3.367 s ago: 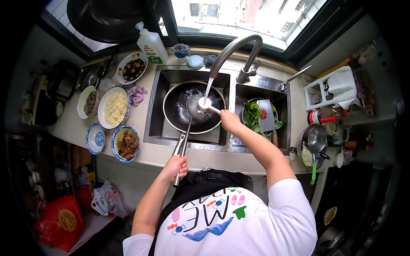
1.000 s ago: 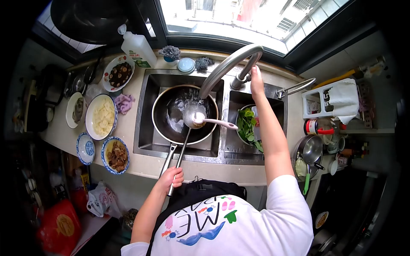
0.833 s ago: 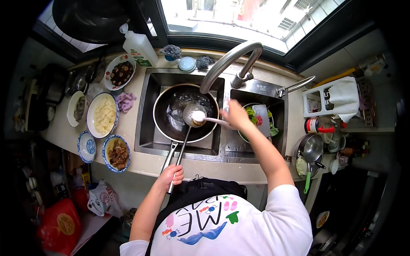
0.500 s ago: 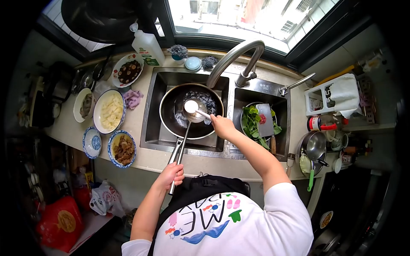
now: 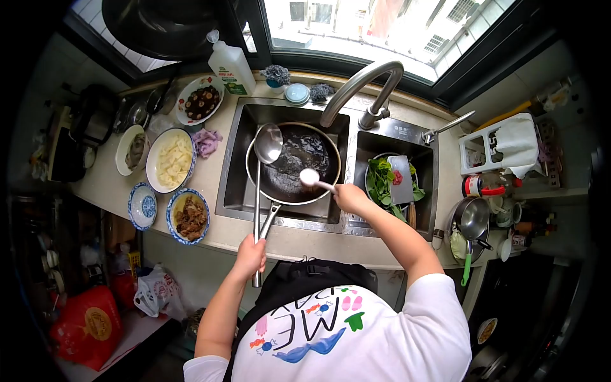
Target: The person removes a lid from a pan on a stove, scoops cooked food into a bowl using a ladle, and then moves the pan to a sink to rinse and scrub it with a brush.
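Note:
In the left basin sits a dark wok, wet inside, its steel handle pointing toward me. My left hand is wrapped round the long handle of a steel ladle, whose bowl overlaps the wok's left rim. The wok's handle ends close beside that hand. With closed fingers my right hand grips a short-handled dish brush, its round white head over the right part of the wok.
The right basin holds leafy greens and a cleaver in a bowl. A faucet arches over the sink. Left of it stand bowls of white slices and brown food. A small pan lies at the right.
The ladle's bowl has moved left from the wok's middle to its left rim. My right hand has drawn the brush out of the ladle, toward me and slightly right.

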Tool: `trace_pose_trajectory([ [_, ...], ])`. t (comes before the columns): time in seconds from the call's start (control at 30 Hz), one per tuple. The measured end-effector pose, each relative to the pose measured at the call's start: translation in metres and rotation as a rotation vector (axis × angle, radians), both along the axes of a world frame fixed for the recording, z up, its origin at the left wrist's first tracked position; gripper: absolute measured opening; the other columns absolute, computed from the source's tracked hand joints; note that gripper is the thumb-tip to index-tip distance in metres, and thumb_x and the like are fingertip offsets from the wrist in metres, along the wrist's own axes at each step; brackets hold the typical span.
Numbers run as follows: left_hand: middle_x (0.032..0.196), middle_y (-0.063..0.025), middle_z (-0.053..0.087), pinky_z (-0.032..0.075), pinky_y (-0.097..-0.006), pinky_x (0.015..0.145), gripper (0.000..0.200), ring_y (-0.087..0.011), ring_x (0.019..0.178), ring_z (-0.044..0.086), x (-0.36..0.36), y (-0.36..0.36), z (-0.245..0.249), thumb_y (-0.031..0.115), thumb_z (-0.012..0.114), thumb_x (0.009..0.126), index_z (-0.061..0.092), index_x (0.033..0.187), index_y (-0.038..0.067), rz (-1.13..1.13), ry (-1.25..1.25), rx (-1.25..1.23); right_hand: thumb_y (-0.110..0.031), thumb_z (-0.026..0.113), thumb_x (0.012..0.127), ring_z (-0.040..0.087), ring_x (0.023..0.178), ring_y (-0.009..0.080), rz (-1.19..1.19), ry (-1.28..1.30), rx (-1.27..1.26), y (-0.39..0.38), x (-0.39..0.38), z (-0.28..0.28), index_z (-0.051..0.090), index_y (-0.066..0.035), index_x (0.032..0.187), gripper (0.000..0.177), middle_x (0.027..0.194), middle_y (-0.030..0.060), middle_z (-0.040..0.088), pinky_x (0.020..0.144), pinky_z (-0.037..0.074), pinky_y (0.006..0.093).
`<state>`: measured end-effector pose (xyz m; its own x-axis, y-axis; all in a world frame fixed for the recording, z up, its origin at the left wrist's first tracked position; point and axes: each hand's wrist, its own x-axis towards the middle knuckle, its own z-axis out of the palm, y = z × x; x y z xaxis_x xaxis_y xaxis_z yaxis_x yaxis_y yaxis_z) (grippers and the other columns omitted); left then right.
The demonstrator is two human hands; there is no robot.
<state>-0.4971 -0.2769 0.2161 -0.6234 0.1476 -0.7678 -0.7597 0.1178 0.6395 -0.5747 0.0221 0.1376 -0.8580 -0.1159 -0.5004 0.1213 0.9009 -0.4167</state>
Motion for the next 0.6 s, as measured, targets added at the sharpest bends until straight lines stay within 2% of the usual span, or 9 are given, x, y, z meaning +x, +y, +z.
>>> trace_pose_trajectory([
  [0.13, 0.053, -0.001, 0.036, 0.031, -0.0252, 0.027, 0.012, -0.0087, 0.035, 0.035, -0.005, 0.003, 0.013, 0.013, 0.042, 0.087, 0.034, 0.082, 0.006, 0.003, 0.012, 0.016, -0.018, 0.051, 0.081, 0.056, 0.075, 0.0385, -0.209, 0.232, -0.118, -0.013, -0.019, 0.022, 0.051, -0.004, 0.096, 0.02, 0.077, 0.0203, 0.059, 0.067, 0.044, 0.0456],
  [0.23, 0.053, -0.0009, 0.036, 0.031, -0.0252, 0.027, 0.012, -0.0088, 0.035, 0.035, 0.0, 0.006, 0.011, 0.013, 0.042, 0.087, 0.034, 0.081, 0.006, -0.046, 0.008, 0.041, -0.017, 0.05, 0.082, 0.056, 0.073, 0.0397, -0.252, 0.493, -0.203, -0.031, -0.037, 0.015, 0.048, -0.003, 0.092, 0.018, 0.077, 0.0204, 0.058, 0.065, 0.044, 0.0465],
  [0.27, 0.05, 0.0007, 0.033, 0.029, -0.0255, 0.027, 0.013, -0.0087, 0.033, 0.032, 0.001, 0.009, 0.014, 0.013, 0.04, 0.088, 0.031, 0.079, 0.009, -0.057, -0.008, 0.063, -0.017, 0.05, 0.082, 0.056, 0.073, 0.0396, -0.239, 0.451, -0.182, -0.034, -0.038, 0.012, 0.048, -0.003, 0.092, 0.017, 0.077, 0.0205, 0.058, 0.065, 0.044, 0.0465],
  [0.43, 0.05, 0.001, 0.033, 0.029, -0.0248, 0.027, 0.014, -0.0084, 0.034, 0.032, 0.003, 0.0, 0.012, 0.014, 0.041, 0.088, 0.031, 0.078, 0.009, -0.028, -0.015, 0.102, -0.016, 0.05, 0.08, 0.057, 0.073, 0.0383, -0.106, 0.195, -0.125, -0.026, -0.02, -0.004, 0.05, -0.004, 0.091, 0.016, 0.077, 0.0206, 0.059, 0.066, 0.045, 0.0462],
  [0.6, 0.051, 0.0016, 0.033, 0.027, -0.0234, 0.027, 0.015, -0.0079, 0.034, 0.031, 0.011, -0.002, 0.002, 0.013, 0.042, 0.088, 0.032, 0.077, 0.01, -0.004, -0.09, 0.192, -0.019, 0.051, 0.08, 0.057, 0.076, 0.0367, -0.126, 0.084, -0.038, -0.006, -0.016, 0.007, 0.054, -0.005, 0.09, 0.018, 0.079, 0.0193, 0.059, 0.068, 0.045, 0.0447],
])
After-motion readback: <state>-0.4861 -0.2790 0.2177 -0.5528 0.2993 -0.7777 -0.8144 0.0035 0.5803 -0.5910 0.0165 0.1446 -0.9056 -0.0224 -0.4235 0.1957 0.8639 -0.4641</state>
